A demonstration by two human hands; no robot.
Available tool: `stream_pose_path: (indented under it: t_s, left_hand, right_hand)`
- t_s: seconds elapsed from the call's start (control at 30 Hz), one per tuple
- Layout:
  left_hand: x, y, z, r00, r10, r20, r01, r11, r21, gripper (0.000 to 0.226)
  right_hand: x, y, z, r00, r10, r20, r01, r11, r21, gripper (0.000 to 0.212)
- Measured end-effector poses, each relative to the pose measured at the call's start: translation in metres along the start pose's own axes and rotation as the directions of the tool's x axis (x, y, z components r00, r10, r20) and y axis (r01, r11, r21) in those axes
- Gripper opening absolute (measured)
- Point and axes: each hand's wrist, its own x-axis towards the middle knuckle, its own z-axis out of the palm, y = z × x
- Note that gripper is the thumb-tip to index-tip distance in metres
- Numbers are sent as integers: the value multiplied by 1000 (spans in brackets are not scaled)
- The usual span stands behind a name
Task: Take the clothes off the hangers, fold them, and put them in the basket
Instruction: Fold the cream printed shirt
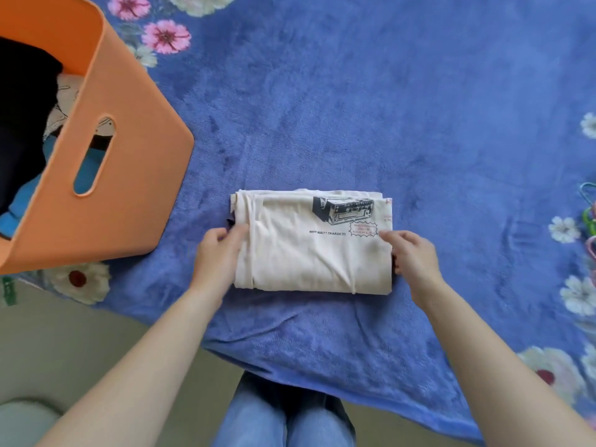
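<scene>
A cream T-shirt (306,250) with a black print lies folded into a rectangle on the blue blanket, print side up. My left hand (217,253) grips its left edge, thumb on top and fingers tucked under. My right hand (412,256) grips the right edge the same way, forefinger lying on the cloth. The orange basket (122,175) stands at the upper left, apart from the shirt, with dark, blue and patterned clothes inside.
The blue flowered blanket (387,108) covers the surface, its near edge hanging in front of my jeans-clad knees (283,421). Coloured hangers (588,217) poke in at the right edge. Beige floor shows at the lower left.
</scene>
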Motion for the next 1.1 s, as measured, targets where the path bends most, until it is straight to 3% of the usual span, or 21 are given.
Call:
stream_pose_path:
  t_s: [0.13,0.27,0.33,0.53,0.7,0.83,0.93,1.1]
  left_hand:
    - [-6,-29,22,974,189,-127,-158,961,225,32]
    - [-10,-21,32,856,447,-261,-406,893,195,18]
    - [-8,-15,30,821,490,-292,-457,871,179,18]
    - [27,-26,23,926,337,-170,-286,921,266,22]
    - [-8,-42,16,844,461,-274,-401,882,249,17]
    - [-41,-71,27,901,367,-230,-334,927,171,18]
    - [-49,-85,37,929,264,-258,-258,965,58,20]
    - [-44,-79,44,938,73,-339,-141,974,-178,17]
  right_hand:
    - [-1,8,14,953,-260,-157,233,957,-172,25]
    - [1,7,28,889,-395,-231,363,916,-171,26]
    - [5,5,28,864,-421,-275,388,906,-170,24]
    - [20,1,23,937,-282,-206,240,948,-208,35]
    - [-2,21,7,958,-233,-168,205,964,-167,36]
    - [-23,44,3,981,-171,-91,166,984,-58,39]
    - [-30,53,4,989,-115,-95,123,989,86,30]
    - [-33,60,3,995,-59,-80,71,984,165,10]
